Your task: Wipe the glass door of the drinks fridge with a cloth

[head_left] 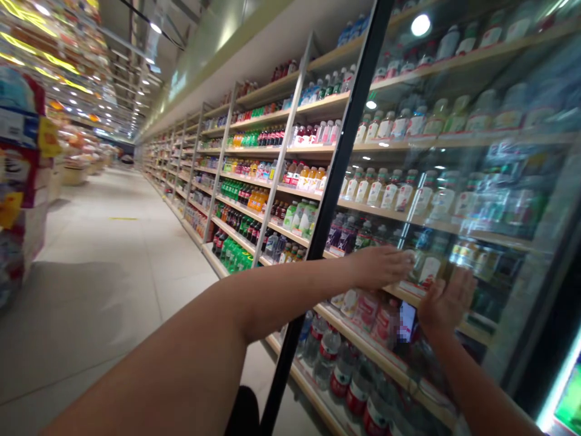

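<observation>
Both my hands are reaching out at the glass door (494, 248), which is standing on my right in front of drink shelves. My left hand (384, 267) is gripping nothing: fingers are extending flat, pointing right. My right hand (445, 303) is sitting just beside it, right and slightly lower, also gripping nothing; fingers are pointing up. Can't tell if either is touching the glass; fingertips are blurring into reflections. My left arm (290, 290) is crossing the door's black frame (333, 181), which is slanting down toward bottom centre. My right arm (472, 375) is coming in from lower right. A bright patch (406, 321) is showing between and below the hands, too blurred to identify.

Behind the glass, white-label bottles (403, 192) are lining a shelf above my hands, pink packs (367, 309) are sitting below the left one, red-label bottles (358, 387) are standing lower down. Left of the frame, more shelves are running down the aisle, green bottles (236, 254) occupying low rows. Pale floor (136, 254) is stretching alongside; displays (27, 151) are standing far left.
</observation>
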A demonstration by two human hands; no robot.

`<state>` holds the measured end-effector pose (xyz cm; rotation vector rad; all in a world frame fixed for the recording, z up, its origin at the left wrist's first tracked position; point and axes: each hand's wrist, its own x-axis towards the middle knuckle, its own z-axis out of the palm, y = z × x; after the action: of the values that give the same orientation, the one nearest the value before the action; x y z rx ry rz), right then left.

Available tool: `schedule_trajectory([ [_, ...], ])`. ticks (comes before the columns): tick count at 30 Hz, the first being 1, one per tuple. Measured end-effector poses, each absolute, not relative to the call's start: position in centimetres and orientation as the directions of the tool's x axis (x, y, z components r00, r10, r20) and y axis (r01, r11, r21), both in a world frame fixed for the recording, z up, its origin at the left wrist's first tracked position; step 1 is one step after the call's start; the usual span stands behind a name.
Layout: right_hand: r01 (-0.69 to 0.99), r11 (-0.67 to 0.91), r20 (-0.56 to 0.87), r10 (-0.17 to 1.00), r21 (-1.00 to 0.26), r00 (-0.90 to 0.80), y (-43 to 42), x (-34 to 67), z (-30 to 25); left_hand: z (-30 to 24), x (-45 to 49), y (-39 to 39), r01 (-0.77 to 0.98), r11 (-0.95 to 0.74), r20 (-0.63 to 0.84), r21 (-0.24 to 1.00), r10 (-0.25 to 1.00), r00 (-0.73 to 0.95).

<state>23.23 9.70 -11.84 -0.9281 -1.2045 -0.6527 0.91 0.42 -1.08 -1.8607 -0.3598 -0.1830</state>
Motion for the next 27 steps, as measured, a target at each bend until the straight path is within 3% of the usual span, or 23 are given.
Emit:
schedule_trajectory([
  [3, 0.845, 0.482, 0.969, 0.039, -0.231, 0.242, 9.8, 23.3, -11.9, 4.7, 0.3, -0.4, 0.526, -0.209, 0.471, -0.825, 0.259, 0.843],
  [6, 0.849, 0.477, 0.970, 0.035, -0.227, 0.240, 9.9, 23.5, -12.0, 9.1, -0.4, -1.3, 0.738, -0.121, 0.675, -0.664, 0.328, 0.661],
  [8, 0.853, 0.475, 0.973, 0.037, -0.217, 0.227, 9.8, 23.6, -12.0, 10.5, -0.6, -1.7, 0.825, -0.070, 0.766, -0.561, 0.333, 0.549],
  [11, 0.850, 0.478, 0.973, 0.052, -0.221, 0.224, 9.6, 23.6, -12.0, 10.1, -0.6, -2.0, 0.863, -0.057, 0.813, -0.503, 0.309, 0.494],
  [15, 0.844, 0.480, 0.969, 0.071, -0.241, 0.237, 9.5, 23.5, -12.0, 7.6, -1.0, -2.3, 0.852, -0.085, 0.797, -0.517, 0.314, 0.515],
  [19, 0.858, 0.484, 0.982, 0.016, -0.172, 0.187, 9.7, 23.8, -12.6, 3.7, -1.9, -2.4, 0.798, -0.131, 0.727, -0.588, 0.346, 0.593],
  [24, 0.858, 0.500, 0.990, -0.003, -0.122, 0.142, 9.9, 24.2, -13.4, -3.7, -2.2, -2.2, 0.664, -0.204, 0.572, -0.720, 0.369, 0.733],
  [27, 0.847, 0.515, 0.988, 0.002, -0.135, 0.156, 9.8, 24.0, -13.3, -7.9, -2.0, -1.9, 0.553, -0.258, 0.470, -0.792, 0.319, 0.823],
])
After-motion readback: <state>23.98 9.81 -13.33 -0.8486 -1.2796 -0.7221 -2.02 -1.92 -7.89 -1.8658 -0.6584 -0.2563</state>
